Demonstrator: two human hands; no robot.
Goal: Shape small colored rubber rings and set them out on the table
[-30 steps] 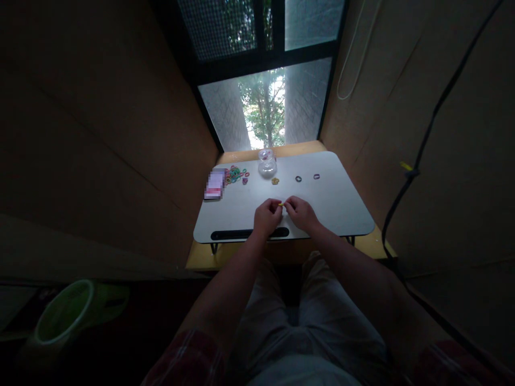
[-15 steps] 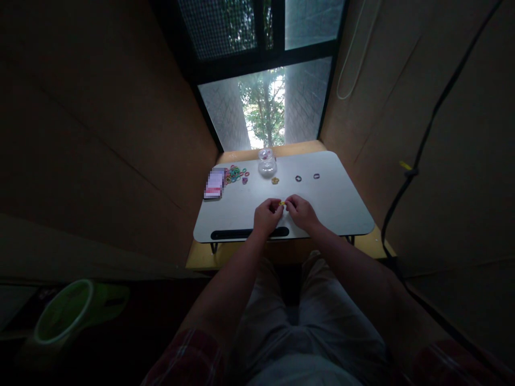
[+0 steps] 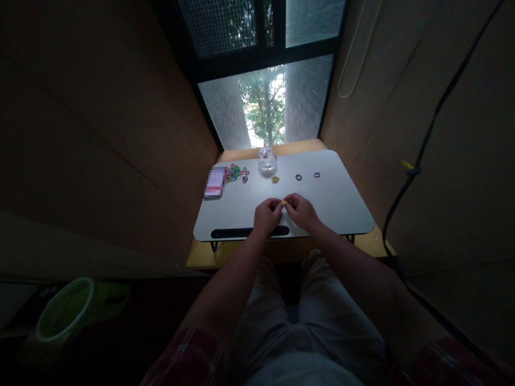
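Observation:
My left hand point(image 3: 267, 215) and my right hand point(image 3: 301, 211) meet over the white lap table point(image 3: 330, 209). Pinched between the fingertips of both is a small yellow band point(image 3: 283, 202); its shape is partly hidden by the fingers. Beyond my hands lie a yellowish band bundle point(image 3: 275, 180), a dark band point(image 3: 298, 177) and a purple band point(image 3: 317, 175). A pile of coloured bands point(image 3: 234, 172) is at the back left, with a small purple bundle point(image 3: 245, 179) beside it.
A clear plastic jar point(image 3: 267, 163) stands at the table's back edge. On the left lies a phone point(image 3: 215, 183). A black slot strip point(image 3: 233, 233) runs along the front edge. A black cord point(image 3: 432, 118) hangs at right; a green basket point(image 3: 66, 308) is at lower left.
My fingertips have come slightly closer together around the yellow band, and less of it shows. The things on the table have not moved.

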